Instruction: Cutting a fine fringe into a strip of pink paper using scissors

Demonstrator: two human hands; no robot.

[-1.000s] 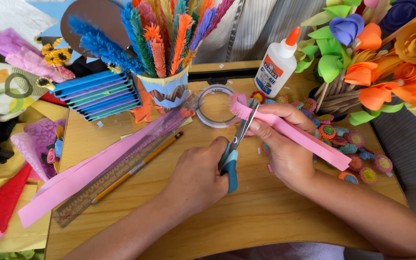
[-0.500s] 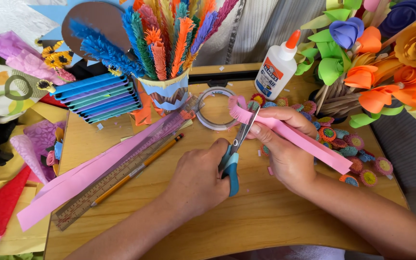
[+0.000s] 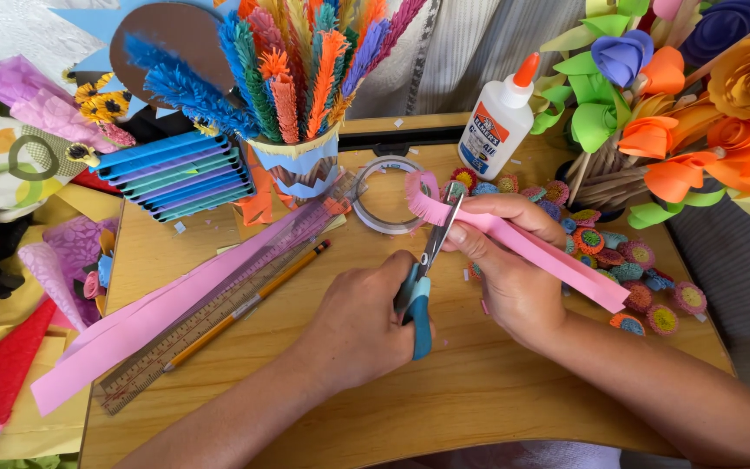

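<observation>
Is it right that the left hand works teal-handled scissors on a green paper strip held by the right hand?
Not quite: the paper strip is pink, as the head view shows. The left hand does work the teal-handled scissors, and the right hand holds it.

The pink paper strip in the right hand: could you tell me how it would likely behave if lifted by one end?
The pink paper strip looks thin and light, so it would probably droop. Its fringed end already curls near the scissors, so the cut slivers seem likely to bend or tear easily.
</observation>
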